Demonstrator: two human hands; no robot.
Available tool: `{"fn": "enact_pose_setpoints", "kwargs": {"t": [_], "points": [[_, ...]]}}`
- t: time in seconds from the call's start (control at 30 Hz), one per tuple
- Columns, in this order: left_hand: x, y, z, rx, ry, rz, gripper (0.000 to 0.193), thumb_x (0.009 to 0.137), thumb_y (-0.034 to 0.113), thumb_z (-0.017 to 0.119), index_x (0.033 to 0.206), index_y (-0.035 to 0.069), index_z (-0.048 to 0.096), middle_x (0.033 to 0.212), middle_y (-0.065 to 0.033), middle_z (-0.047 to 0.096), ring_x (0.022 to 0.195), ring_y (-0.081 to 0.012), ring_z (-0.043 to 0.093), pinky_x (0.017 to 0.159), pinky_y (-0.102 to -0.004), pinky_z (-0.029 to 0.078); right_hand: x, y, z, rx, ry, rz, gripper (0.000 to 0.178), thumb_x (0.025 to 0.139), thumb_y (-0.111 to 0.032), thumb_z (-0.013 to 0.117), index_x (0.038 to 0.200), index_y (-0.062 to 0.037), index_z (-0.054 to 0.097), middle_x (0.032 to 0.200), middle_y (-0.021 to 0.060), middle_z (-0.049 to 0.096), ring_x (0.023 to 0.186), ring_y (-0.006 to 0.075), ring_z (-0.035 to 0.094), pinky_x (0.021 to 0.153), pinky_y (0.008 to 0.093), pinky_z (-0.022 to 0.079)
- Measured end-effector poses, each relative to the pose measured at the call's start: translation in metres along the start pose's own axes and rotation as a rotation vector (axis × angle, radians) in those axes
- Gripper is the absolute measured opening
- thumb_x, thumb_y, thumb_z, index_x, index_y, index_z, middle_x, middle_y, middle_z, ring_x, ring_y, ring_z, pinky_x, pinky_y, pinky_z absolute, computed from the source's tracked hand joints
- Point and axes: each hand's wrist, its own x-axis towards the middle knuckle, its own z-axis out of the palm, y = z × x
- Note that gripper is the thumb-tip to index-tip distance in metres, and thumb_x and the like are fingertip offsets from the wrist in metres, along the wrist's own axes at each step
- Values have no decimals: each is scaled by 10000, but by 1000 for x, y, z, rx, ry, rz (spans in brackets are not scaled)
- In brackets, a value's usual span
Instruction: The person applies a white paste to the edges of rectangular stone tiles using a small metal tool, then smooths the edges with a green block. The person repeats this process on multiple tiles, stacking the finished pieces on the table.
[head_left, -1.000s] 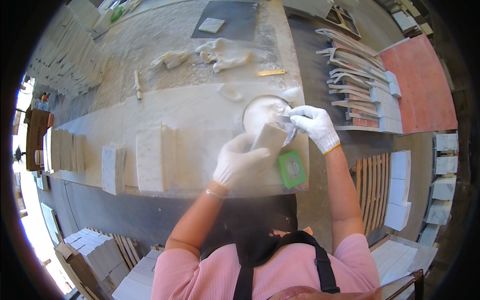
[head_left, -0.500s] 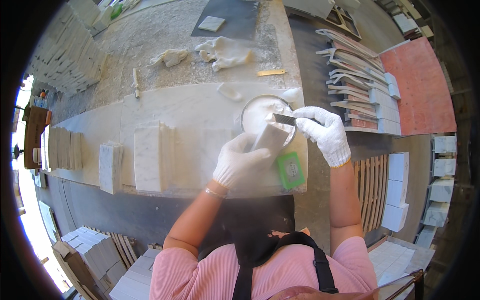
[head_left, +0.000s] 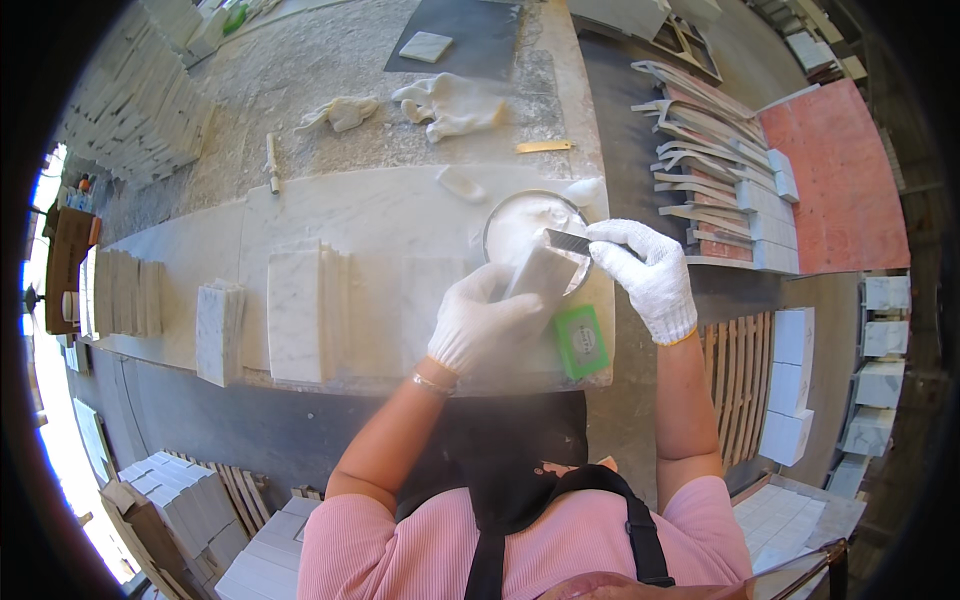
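Right, gripping white stone tile in gloved L hand, fingers wrapped round one side, thumb along the other, closed firmly on it. Slanting it up & away to the R, overlapping near rim of round bowl w/ white stuff inside, powder or paste, can't tell. Pinching dark flat tool btwn thumb & fingers of gloved R hand, closed on one end only, bringing the other end to tile's top edge; touching or just above, can't quite tell. Looking just nearer than the tile: green box, rectangular, w/ pale label, sitting by corner of white slab. Going L along the slab: upright tile stack, then smaller stack, then longer row of slabs at far end. Beyond the bowl, spotting yellowish strip near table edge, plus crumpled white glove & smaller crumpled cloth, thin white stick off to the L. Further back, seeing dark mat w/ small square tile on top. Over R, off the table: curved pale strips next to white blocks & red panel, then, closer in, slatted wooden pallet beside white stacked boxes
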Motion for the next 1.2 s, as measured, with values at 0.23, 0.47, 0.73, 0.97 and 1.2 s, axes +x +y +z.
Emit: {"fn": "enact_pose_setpoints", "kwargs": {"t": [0.23,0.47,0.73,0.97,1.2], "points": [[-1,0,0,25,9,10,451,856,228,806,1234,-4,726,1073,-62,760,952,-103,679,832,-306,566,-2,0,2,-65,30,-60,214,947,-33,752,1152,19,782,1064,64,788,947,102,695,873,267,561],[1,-1,-1,7,-5,4,468,854,225,808,1251,-6,718,1091,-66,758,961,-106,679,840,-308,567,0,2,1,-203,97,-158,214,938,-58,771,1141,6,790,1093,93,793,967,133,722,879,284,576],[-2,9,-4,-150,-36,-44,485,889,159,812,1298,-59,670,1166,-70,737,996,-116,684,851,-297,571,14,31,-1,-476,165,-138,213,921,-149,795,1114,-62,808,1078,113,801,953,227,767,854,327,587],[1,10,-13,-196,-94,-57,514,896,175,832,1318,-65,661,1179,-71,732,1010,-115,677,876,-297,563,21,51,8,-573,-27,-15,308,972,-396,671,1135,-171,805,1143,129,763,1046,343,720,904,404,563],[6,4,-17,-144,-115,-37,503,906,195,833,1308,-62,675,1179,-61,733,1023,-105,668,888,-290,558,52,75,-21,-391,207,50,419,910,-376,788,1242,-123,753,1229,108,755,1096,270,721,956,372,549]]}}
